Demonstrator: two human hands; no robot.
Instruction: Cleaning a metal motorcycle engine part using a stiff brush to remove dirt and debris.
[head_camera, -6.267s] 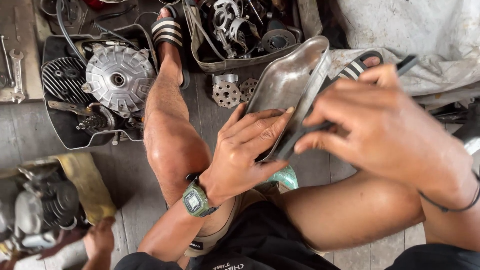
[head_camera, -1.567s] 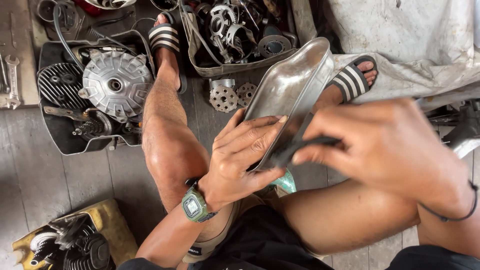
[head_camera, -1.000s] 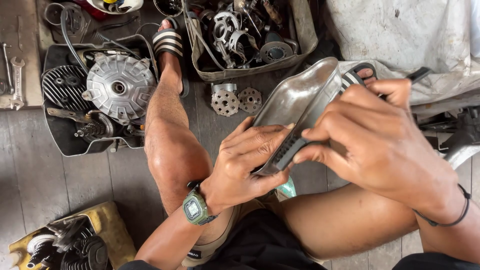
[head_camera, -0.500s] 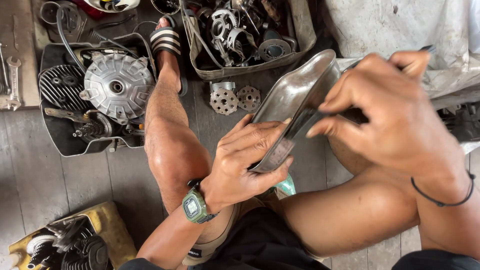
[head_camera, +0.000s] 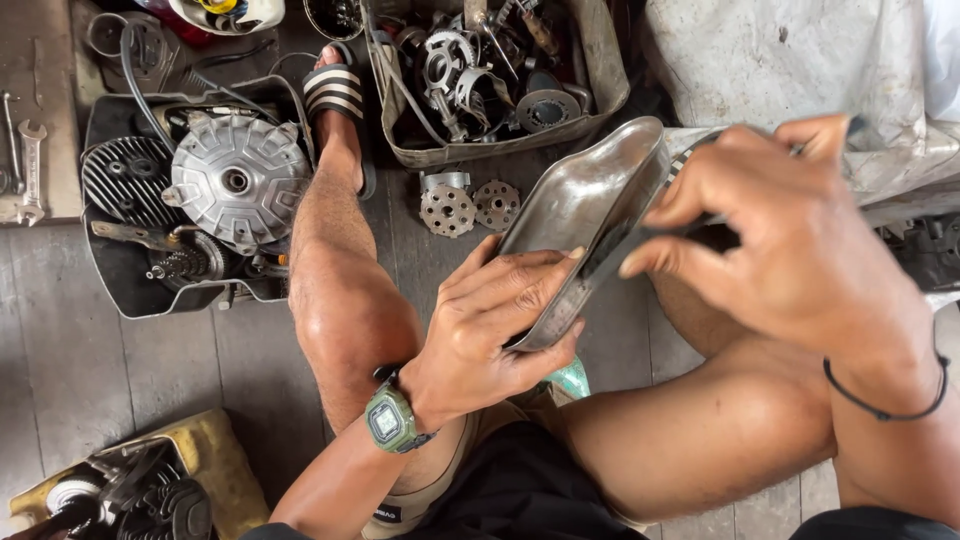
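Fingers of the left hand (head_camera: 490, 335) spread flat, thumb beneath, clamping the dull grey curved metal cover (head_camera: 585, 220) at frame centre, apparently to steady it. Right hand (head_camera: 790, 250), centre right, pinches a thin dark tool (head_camera: 700, 228) against the cover's rim. Upper left: black tray (head_camera: 105, 270) holding a finned engine.

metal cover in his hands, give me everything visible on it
The metal cover is a curved, elongated shell of dull grey, worn and smudged metal with a raised rim, its smooth hollow side facing the camera. It is held tilted above the person's lap, upper end toward the parts tray. The left hand clamps its lower end, fingers laid across the inside. The right hand presses a dark tool to its right rim; the tool's tip is hidden.
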